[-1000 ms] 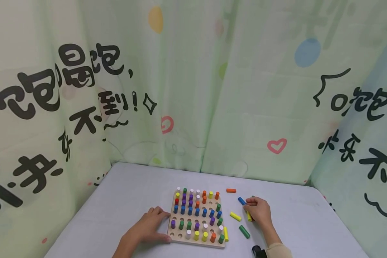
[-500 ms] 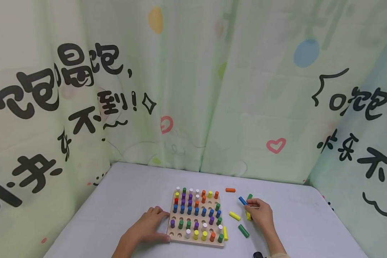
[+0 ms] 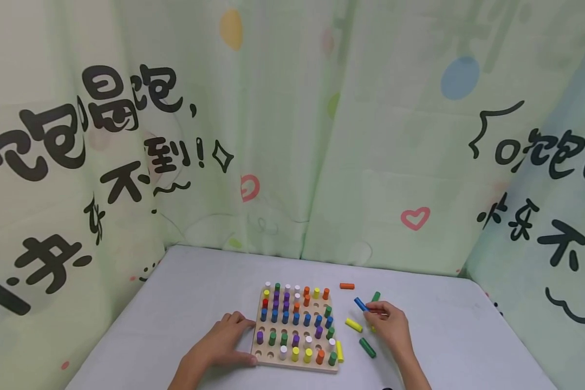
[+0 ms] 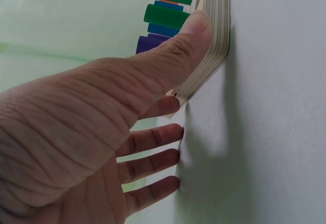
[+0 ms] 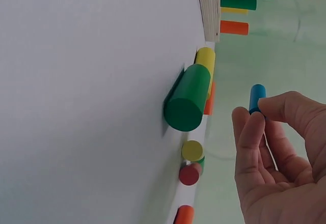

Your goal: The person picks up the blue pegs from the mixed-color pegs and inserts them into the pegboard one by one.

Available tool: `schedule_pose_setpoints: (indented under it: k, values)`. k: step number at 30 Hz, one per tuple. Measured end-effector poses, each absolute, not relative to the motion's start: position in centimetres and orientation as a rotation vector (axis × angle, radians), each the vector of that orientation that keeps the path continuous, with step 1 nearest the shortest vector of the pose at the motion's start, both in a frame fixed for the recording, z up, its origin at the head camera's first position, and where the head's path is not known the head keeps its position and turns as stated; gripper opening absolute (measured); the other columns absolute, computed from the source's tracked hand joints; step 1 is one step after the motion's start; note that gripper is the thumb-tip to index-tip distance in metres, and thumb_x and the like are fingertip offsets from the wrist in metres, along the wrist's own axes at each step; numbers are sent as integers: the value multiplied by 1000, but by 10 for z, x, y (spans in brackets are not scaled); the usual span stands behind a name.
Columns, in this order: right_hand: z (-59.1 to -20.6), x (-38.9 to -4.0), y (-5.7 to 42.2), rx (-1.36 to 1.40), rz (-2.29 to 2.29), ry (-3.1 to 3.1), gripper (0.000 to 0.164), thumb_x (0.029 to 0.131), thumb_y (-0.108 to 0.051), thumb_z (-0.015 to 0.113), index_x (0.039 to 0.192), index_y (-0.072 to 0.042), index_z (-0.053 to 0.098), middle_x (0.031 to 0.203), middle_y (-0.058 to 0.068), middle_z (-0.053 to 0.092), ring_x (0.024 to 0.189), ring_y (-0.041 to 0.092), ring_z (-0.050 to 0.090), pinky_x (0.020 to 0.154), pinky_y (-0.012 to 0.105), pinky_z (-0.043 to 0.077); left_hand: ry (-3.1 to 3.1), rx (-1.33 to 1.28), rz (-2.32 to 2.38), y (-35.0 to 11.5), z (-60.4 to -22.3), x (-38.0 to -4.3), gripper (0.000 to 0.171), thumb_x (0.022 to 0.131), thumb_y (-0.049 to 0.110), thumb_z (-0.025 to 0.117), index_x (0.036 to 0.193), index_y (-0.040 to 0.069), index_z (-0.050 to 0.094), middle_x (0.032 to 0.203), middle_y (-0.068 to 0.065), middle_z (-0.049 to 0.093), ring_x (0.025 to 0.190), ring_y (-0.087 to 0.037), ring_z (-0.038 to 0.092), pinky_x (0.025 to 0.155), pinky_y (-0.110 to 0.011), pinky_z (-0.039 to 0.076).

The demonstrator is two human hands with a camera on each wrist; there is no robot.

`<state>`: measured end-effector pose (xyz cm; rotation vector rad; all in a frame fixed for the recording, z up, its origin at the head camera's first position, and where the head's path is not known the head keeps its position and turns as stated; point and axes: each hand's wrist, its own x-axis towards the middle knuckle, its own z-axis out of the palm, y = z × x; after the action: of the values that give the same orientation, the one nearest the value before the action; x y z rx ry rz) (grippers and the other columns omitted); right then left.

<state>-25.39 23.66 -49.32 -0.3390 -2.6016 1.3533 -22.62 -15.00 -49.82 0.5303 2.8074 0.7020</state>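
Observation:
A wooden pegboard (image 3: 297, 368) lies on the table, filled with rows of coloured pegs and some bare holes. My left hand (image 3: 224, 340) is at its left side, thumb by the near left corner. In the left wrist view, the thumb (image 4: 196, 23) touches the board's edge (image 4: 217, 25) with the other fingers loosely extended. To the right of the board, my right hand (image 3: 391, 326) pinches a blue peg (image 3: 360, 304) between thumb and fingertips. The right wrist view shows this blue peg (image 5: 257, 94) raised off the table, its upper end free.
Loose pegs lie right of the board: green (image 3: 368, 348), yellow (image 3: 353, 325), another yellow (image 3: 339, 351) against the board's edge, orange (image 3: 347, 286) and a further green (image 3: 376, 296). A yellow one is partly hidden by my right hand. Printed curtains (image 3: 273, 135) surround the table (image 3: 200, 281).
My right hand has moved slightly left with the blue peg, uncovering the green peg behind it. The left hand has kept its place at the board.

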Motion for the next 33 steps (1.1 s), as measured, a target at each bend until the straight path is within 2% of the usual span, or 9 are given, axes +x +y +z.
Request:
schedule_pose_setpoints:
  k: [5, 14, 33]
  values:
    - [-487, -249, 228, -311, 1366, -2601, 21, 90, -7, 76, 110, 0, 72, 104, 14, 73, 95, 27, 66, 76, 31, 57, 2809, 532, 707, -150, -497, -225, 80, 73, 53, 88, 134, 7, 63, 120, -9, 58, 111, -29, 51, 103, -56, 45]
    - [-477, -243, 213, -271, 1435, -2597, 22, 91, -6, 76, 112, -1, 71, 108, 15, 71, 92, 24, 68, 74, 28, 60, 2804, 536, 725, -150, -497, -225, 80, 73, 53, 88, 134, 6, 63, 120, -9, 58, 110, -30, 51, 104, -57, 45]
    - [-471, -239, 177, -156, 1543, -2568, 19, 91, -6, 77, 109, -4, 72, 104, 7, 73, 91, 19, 69, 76, 26, 60, 2795, 540, 721, -151, -496, -225, 79, 74, 52, 88, 134, 6, 63, 119, -8, 57, 109, -29, 51, 103, -57, 45]
